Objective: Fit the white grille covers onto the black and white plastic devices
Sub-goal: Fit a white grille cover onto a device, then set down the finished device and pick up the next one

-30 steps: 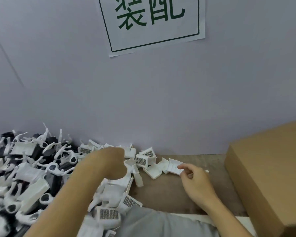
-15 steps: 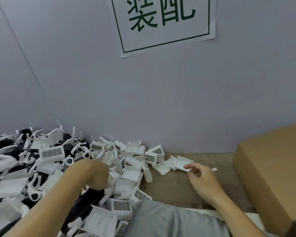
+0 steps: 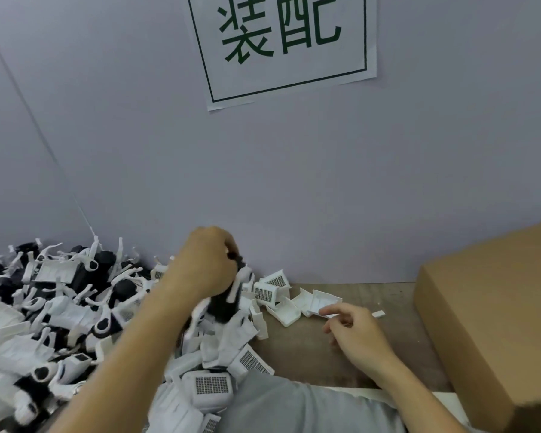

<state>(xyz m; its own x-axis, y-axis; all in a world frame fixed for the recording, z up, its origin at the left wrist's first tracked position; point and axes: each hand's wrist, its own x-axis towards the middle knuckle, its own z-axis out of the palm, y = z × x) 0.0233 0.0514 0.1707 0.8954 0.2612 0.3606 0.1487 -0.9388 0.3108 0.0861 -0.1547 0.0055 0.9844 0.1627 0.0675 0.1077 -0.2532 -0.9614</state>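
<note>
Left hand (image 3: pixel 205 267) raised above the worktop (image 3: pixel 303 345), fingers curled tight around a black and white device (image 3: pixel 227 300), blurred, hanging downward from the fist. Right hand (image 3: pixel 353 331) low over the bare wood near the middle, fingers loosely bent, index fingertip touching the near edge of a white cover (image 3: pixel 320 301) lying open side up; nothing gripped. More white covers (image 3: pixel 270 290) just beside it toward the back edge, some showing dark grille mesh, several touching one another. Large heap of devices (image 3: pixel 60 310), black and white, filling the left side of the worktop up to the grey wall (image 3: pixel 294 182). Cover with a grille face (image 3: pixel 211 385) at the near edge, beside grey clothing (image 3: pixel 294 407). Cardboard box (image 3: pixel 497 320) at the right edge, well apart from the covers. Paper sign (image 3: pixel 281 42) with green characters up on the wall.
</note>
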